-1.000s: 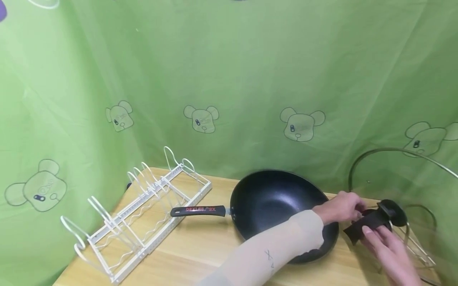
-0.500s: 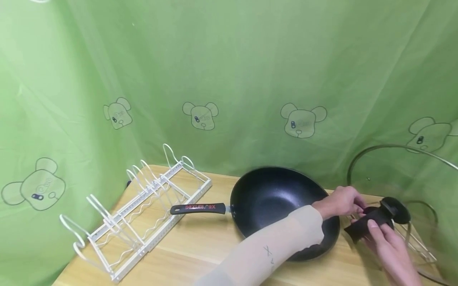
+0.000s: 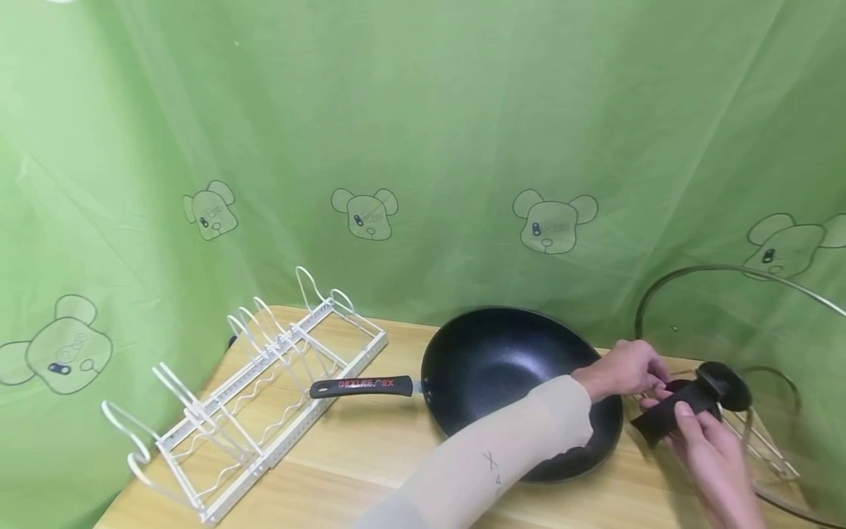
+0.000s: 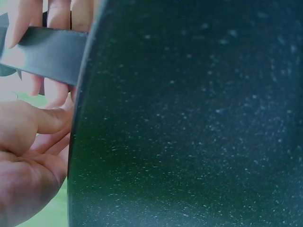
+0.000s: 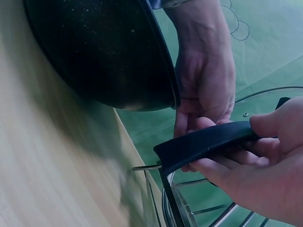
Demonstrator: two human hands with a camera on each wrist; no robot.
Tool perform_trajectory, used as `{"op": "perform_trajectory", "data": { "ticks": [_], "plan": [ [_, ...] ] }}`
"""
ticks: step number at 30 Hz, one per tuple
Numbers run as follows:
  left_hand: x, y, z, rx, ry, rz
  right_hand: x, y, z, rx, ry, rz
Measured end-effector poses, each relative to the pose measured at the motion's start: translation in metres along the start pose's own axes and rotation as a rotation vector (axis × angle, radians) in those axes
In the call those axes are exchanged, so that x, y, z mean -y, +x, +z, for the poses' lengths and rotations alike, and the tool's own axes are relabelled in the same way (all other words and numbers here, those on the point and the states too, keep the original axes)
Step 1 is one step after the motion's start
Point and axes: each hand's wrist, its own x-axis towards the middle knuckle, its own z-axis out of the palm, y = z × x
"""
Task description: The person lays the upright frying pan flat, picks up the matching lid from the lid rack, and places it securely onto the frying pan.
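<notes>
A black curved lid handle point(image 3: 670, 419) with a round black base belongs to a large glass lid point(image 3: 673, 276) that stands on edge at the right. My right hand point(image 3: 710, 448) grips this handle, thumb on its front and fingers behind, as the right wrist view also shows. Reaching across the black wok point(image 3: 489, 367), my left hand point(image 3: 624, 371) has its fingertips at the back of the handle, close to the right fingers point(image 5: 206, 123). In the left wrist view the wok's wall covers those fingertips, so I cannot tell whether they pinch anything.
A white wire rack point(image 3: 284, 452) lies at the left of the wooden table point(image 3: 357, 470). The wok's handle point(image 3: 360, 386) points toward it. A metal wire rack point(image 5: 201, 208) stands under the lid. Green curtain point(image 3: 436, 147) hangs behind.
My head view has drifted slightly. Both hands stay around the lid handle, with only small finger shifts; the wok and white rack stay put.
</notes>
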Motion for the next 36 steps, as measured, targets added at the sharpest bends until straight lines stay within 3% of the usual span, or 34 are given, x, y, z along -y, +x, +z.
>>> {"op": "perform_trajectory", "data": {
  "ticks": [9,14,17,21,25,30,36],
  "plan": [
    [0.005,0.001,-0.002,0.002,-0.005,0.033,-0.002,0.002,0.012,-0.083,-0.05,-0.055],
    [0.007,0.001,0.001,-0.013,0.012,0.036,-0.005,0.003,0.018,-0.202,-0.191,-0.08],
    [0.008,0.001,0.002,-0.023,0.024,0.044,-0.005,0.004,0.022,-0.301,-0.365,-0.09],
    [0.007,0.0,0.002,-0.025,0.023,0.039,-0.003,0.006,0.025,-0.397,-0.61,-0.052],
    [0.006,0.001,0.002,-0.019,0.011,0.024,0.0,0.005,0.026,-0.436,-0.738,0.021],
    [0.005,0.001,0.003,-0.019,0.025,0.02,0.002,0.007,0.028,-0.491,-0.812,0.072],
    [0.001,0.001,0.003,-0.01,0.019,0.014,0.005,0.006,0.026,-0.523,-0.807,0.121]
  ]
}}
